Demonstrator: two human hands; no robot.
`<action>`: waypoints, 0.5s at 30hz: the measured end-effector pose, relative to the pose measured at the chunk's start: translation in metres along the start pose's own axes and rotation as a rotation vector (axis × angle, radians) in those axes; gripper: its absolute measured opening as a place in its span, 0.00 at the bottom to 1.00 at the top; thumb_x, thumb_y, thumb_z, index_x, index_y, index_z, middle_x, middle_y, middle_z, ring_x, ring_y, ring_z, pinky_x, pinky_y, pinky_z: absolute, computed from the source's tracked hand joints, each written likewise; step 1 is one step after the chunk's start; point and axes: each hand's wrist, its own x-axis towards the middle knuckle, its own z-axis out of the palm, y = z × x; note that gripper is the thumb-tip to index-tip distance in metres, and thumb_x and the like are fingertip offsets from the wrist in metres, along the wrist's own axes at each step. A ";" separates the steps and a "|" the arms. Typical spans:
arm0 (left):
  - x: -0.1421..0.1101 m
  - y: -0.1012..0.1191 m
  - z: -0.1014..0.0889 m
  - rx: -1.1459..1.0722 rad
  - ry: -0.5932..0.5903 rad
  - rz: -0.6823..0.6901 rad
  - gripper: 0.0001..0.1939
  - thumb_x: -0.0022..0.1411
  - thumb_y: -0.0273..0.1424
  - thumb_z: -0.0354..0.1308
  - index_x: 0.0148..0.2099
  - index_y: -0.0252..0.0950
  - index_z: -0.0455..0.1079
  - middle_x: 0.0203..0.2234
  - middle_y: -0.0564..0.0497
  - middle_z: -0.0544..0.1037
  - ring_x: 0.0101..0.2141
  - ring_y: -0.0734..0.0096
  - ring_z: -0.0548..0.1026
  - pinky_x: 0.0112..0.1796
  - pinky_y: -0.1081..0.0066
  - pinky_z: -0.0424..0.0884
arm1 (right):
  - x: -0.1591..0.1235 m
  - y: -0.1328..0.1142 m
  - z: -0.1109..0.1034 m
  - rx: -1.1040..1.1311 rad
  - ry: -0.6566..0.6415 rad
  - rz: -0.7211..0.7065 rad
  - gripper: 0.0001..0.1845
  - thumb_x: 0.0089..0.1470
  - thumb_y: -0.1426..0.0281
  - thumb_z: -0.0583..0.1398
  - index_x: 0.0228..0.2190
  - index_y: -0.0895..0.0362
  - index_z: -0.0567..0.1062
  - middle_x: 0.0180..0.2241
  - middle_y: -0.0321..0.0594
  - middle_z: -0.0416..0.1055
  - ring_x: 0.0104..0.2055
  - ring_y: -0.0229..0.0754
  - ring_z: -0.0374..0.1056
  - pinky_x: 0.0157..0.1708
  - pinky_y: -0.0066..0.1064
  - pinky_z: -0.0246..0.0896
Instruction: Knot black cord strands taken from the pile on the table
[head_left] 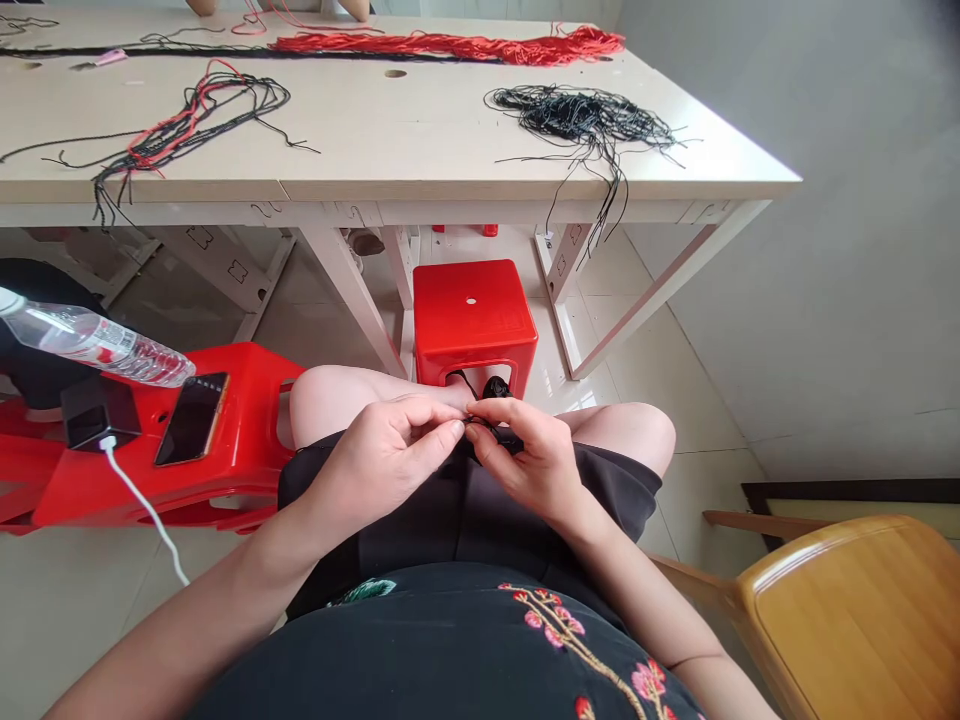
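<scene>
Pinching thin black cord (485, 424), mostly hidden, between closed fingertips (457, 429) of left hand (384, 452) and right hand (538, 452), before the worktop's (405, 150) near edge.

Bright, diffuse light is spread across the scene — the right end of the tabletop (720, 150) is washed nearly white, while shade is cast underneath. Glints are returned by the floor tiles (697, 420); the chair (862, 620) is stretched by wide-angle distortion.

On my remote feed I saw a thin black cord (482, 421) pinched by the left fingertips (455, 429) and right fingertips (477, 408), a short curved stretch showing between right thumb (491, 453) and forefinger (516, 411).
</scene>
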 end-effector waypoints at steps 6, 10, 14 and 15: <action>0.002 -0.004 0.001 0.078 0.010 0.092 0.09 0.59 0.33 0.54 0.34 0.36 0.75 0.29 0.51 0.78 0.34 0.70 0.74 0.35 0.75 0.70 | 0.002 -0.001 0.007 -0.050 0.065 -0.057 0.05 0.51 0.77 0.57 0.31 0.57 0.73 0.24 0.37 0.73 0.25 0.35 0.69 0.27 0.27 0.63; 0.004 -0.004 0.002 0.043 -0.016 0.056 0.10 0.59 0.32 0.54 0.31 0.35 0.74 0.26 0.51 0.76 0.30 0.71 0.73 0.31 0.74 0.69 | 0.005 -0.002 0.009 0.039 0.092 0.038 0.06 0.48 0.77 0.57 0.25 0.56 0.72 0.20 0.33 0.70 0.20 0.33 0.64 0.21 0.26 0.58; 0.005 0.001 0.000 -0.012 -0.034 0.038 0.11 0.58 0.34 0.55 0.30 0.34 0.74 0.25 0.51 0.76 0.29 0.71 0.72 0.30 0.74 0.69 | 0.008 -0.003 0.005 0.378 0.039 0.288 0.04 0.47 0.74 0.58 0.22 0.56 0.71 0.19 0.33 0.69 0.19 0.32 0.62 0.18 0.24 0.56; 0.006 0.002 0.000 -0.028 -0.043 0.027 0.11 0.59 0.34 0.55 0.31 0.34 0.74 0.25 0.51 0.76 0.30 0.71 0.73 0.31 0.74 0.69 | 0.008 -0.003 0.004 0.460 0.027 0.343 0.03 0.47 0.73 0.58 0.23 0.56 0.71 0.20 0.33 0.69 0.20 0.32 0.62 0.19 0.24 0.57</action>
